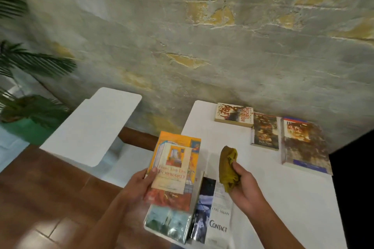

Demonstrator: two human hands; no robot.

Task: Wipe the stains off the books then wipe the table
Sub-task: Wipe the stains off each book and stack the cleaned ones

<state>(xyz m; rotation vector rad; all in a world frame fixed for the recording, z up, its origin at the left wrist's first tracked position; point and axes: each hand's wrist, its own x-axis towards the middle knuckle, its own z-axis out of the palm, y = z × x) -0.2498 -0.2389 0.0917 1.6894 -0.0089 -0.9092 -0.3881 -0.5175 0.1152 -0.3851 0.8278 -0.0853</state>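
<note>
My left hand (139, 185) grips an orange and yellow paperback (174, 170) by its left edge, held above the near left corner of the white table (283, 198). My right hand (243, 185) holds a bunched mustard-yellow cloth (228, 166) just right of that book, apart from it. Under the held book lie a teal-covered book (168, 223) and a Carl Sagan "Contact" book (214, 214). At the back of the table lie three more books: a Michael Crichton paperback (233, 115), a Mark Twain book (265, 131) and a large one with brown stains (305, 145).
A second white table (93, 125) stands to the left across a gap. A rough plaster wall (202, 36) runs behind both. A potted palm (26, 87) is at far left. Brown tiled floor (50, 198) lies below.
</note>
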